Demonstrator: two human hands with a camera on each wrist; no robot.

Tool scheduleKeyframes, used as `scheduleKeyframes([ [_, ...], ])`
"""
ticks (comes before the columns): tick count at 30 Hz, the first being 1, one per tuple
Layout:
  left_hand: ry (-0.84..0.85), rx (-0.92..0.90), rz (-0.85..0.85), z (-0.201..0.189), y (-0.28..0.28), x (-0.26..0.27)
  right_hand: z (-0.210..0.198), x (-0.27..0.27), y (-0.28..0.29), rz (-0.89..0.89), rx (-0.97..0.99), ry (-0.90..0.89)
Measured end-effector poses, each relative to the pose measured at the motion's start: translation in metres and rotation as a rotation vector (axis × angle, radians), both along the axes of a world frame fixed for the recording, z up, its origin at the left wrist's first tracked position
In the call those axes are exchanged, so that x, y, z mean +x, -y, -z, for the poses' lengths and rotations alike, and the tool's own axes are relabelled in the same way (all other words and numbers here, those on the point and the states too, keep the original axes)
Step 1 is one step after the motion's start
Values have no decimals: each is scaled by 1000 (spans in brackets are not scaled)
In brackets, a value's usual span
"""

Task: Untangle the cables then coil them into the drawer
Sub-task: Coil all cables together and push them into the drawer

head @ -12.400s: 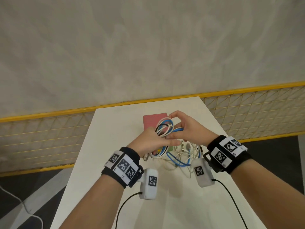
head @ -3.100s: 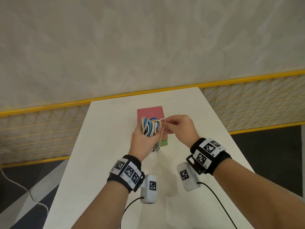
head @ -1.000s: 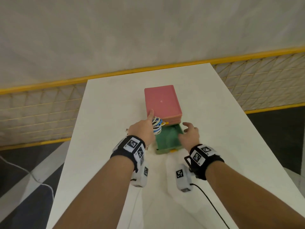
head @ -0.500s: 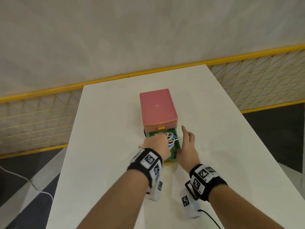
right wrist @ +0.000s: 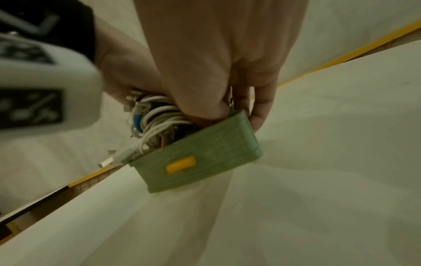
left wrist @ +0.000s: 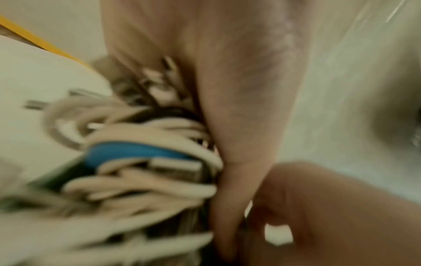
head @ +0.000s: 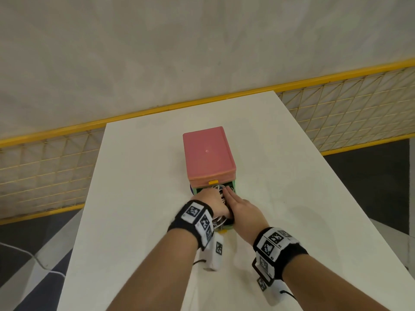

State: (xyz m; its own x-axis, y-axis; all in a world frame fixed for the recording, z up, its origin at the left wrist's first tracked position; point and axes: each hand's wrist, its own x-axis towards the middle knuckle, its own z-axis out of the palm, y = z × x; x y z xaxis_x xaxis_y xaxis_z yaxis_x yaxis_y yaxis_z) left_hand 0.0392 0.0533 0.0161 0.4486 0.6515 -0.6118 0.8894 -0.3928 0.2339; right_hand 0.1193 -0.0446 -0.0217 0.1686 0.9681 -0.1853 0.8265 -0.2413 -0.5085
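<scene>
A pink drawer box [head: 208, 153] stands mid-table with its green drawer [right wrist: 200, 158] pulled out toward me. In the drawer lies a coil of white and blue cables [right wrist: 159, 117], seen blurred in the left wrist view as the cable coil [left wrist: 141, 154]. My left hand [head: 212, 202] grips the coil and holds it down in the drawer. My right hand [head: 241, 208] straddles the drawer's right wall, thumb [right wrist: 205, 108] inside against the coil and fingers [right wrist: 259, 111] outside. A white USB plug [right wrist: 111, 162] sticks out over the drawer's front.
The white table [head: 139, 198] runs away from me to a yellow-railed mesh fence [head: 45, 167] and a pale wall. The drawer front carries a yellow handle [right wrist: 181, 164]. Dark floor lies beyond both long table edges.
Half a second ago my right hand lay flat beside the drawer; it has moved onto the drawer's right wall. My left hand has pushed the coil deeper into the drawer.
</scene>
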Motion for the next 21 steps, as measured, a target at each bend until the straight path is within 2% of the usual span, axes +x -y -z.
scheduleKeyframes([
  [3, 48, 235, -63, 7, 14, -1, -1, 2, -7, -12, -45, 6],
  [6, 102, 335, -127, 21, 21, 6, -1, 4, -4, -23, -21, -7],
  [9, 76, 345, -179, 27, 18, 9, -1, 5, -2, -43, -5, 1],
  [13, 93, 229, -157, 28, 14, 0, -5, 3, -15, -54, -111, 42],
  [16, 47, 362, -101, 36, 23, -7, -9, 5, -19, -79, -127, 61],
  [18, 23, 485, -131, 44, 29, -3, -8, 7, -13, -90, -99, 48],
  [20, 26, 462, -121, 50, 29, 0, -6, 8, -4, -73, -30, 11],
  [21, 71, 384, -133, 57, 26, 5, -4, 8, 0, -57, 0, -10],
])
